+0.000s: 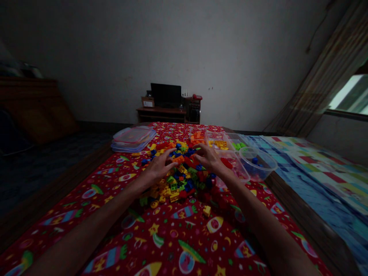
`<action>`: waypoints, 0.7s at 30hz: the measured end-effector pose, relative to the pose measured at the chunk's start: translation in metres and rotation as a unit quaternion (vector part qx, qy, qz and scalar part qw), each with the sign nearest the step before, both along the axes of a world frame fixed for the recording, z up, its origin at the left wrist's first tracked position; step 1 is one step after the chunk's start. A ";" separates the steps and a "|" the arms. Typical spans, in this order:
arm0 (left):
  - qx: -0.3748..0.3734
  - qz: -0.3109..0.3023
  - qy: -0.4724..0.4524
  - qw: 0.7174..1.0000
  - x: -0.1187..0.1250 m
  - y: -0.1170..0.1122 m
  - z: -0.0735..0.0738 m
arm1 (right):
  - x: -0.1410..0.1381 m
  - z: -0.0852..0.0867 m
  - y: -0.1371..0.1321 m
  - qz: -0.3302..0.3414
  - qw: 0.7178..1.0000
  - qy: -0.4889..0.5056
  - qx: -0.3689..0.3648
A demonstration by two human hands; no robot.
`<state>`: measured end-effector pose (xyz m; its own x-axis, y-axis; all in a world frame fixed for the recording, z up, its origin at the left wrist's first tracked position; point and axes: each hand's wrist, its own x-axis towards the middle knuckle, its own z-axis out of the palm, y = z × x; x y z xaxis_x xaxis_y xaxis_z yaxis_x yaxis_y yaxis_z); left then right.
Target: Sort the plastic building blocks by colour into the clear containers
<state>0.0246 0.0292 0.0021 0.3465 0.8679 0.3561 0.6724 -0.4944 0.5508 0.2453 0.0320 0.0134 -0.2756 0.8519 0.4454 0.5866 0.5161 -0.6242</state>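
A heap of mixed toy building bricks (172,186), in yellow, blue, green, red and orange, lies on the red patterned cloth. Over the left of the heap is my left hand (159,165), its thumb and forefinger closed about an orange brick (179,159). Facing it, my right hand (209,158) hovers at the upper right side of the heap. Its fingers are curved and apart, near reddish-orange bricks, with no brick clearly gripped. One loose yellow brick (206,211) sits apart, in front of the heap.
Clear boxes at the right hold sorted bricks: orange (198,136), yellow (218,145), green (239,146) and red (227,163). A round clear tub (268,165) contains blue ones. Stacked lids (133,138) lie back left. Beyond are a monitor (166,95) and a bed (310,165).
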 end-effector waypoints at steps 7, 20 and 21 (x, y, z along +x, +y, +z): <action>-0.004 -0.044 0.016 0.999 0.004 -0.008 0.002 | -0.016 0.009 -0.018 0.097 0.990 -0.103 0.012; 0.017 -0.042 0.027 0.999 0.008 -0.010 -0.001 | -0.015 0.019 -0.027 0.120 0.981 -0.152 -0.027; 0.018 -0.039 0.030 0.999 0.008 -0.011 -0.001 | -0.015 0.019 -0.027 0.119 0.981 -0.148 -0.031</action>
